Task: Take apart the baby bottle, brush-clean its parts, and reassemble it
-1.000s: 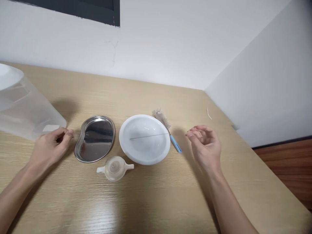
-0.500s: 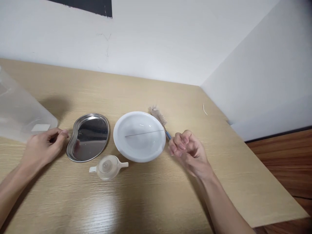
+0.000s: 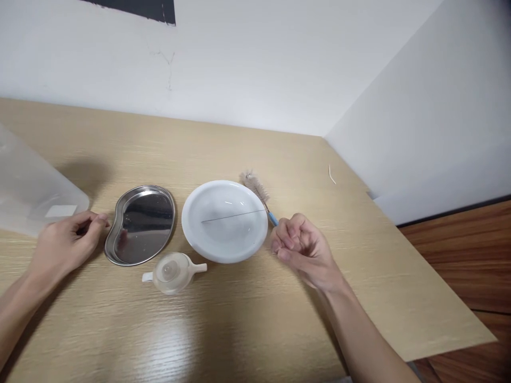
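My left hand (image 3: 72,239) rests at the left of a steel kidney dish (image 3: 146,226), fingers curled and thumb against the index finger; no held object shows. To the right of a white oval bowl (image 3: 225,247), my right hand (image 3: 301,247) hovers with curled fingers and the thumb pressed to them, nothing visible in the grip. A thin dark wire-like rod (image 3: 233,215) lies across the bowl. Beyond the bowl's right rim is a bristle brush (image 3: 257,187) with a blue handle, its end hidden behind my right hand. A small translucent spouted pot (image 3: 171,274) stands in front.
A large translucent plastic container (image 3: 38,186) with a white label stands at the left, close to my left hand. A small white strip (image 3: 331,174) lies at the back right of the wooden table (image 3: 239,330). White walls (image 3: 247,64) border the table behind.
The whole view has shifted slightly, so the table things sit a little further left. My right thumb has closed in towards the fingertips. My left hand stays beside the kidney dish.
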Motion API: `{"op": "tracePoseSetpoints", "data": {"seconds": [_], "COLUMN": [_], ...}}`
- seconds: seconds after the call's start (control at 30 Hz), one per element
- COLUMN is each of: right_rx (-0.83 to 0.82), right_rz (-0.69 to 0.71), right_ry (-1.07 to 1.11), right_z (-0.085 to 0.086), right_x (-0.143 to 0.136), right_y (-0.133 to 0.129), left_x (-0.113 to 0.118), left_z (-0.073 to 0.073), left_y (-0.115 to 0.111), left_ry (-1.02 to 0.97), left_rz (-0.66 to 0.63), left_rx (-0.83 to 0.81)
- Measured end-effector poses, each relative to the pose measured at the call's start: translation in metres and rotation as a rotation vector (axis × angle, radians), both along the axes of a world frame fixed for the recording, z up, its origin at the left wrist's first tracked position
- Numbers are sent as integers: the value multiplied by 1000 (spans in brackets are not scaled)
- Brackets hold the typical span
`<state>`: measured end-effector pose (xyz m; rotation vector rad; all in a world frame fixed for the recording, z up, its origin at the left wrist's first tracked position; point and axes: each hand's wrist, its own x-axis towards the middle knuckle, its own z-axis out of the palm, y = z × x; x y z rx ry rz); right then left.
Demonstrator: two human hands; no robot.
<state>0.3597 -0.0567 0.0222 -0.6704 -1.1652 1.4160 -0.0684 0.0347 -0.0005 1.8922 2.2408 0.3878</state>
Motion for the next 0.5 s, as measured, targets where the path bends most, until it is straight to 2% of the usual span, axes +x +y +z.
{"op": "tracePoseSetpoints", "data": {"seconds": [0.27, 0.5], "right_rx": [17, 0], "right_rz": [4, 13], "right_ry": [-10, 72], "right_z": [-3, -6], "right_x": [-1, 0], "right_y": [0, 1], "left_x": [-2, -2], "left_z": [0, -2], "left_y": [0, 1], "left_ry": [2, -1], "left_rz": [-1, -2], "left_rx": [-1, -5]}}
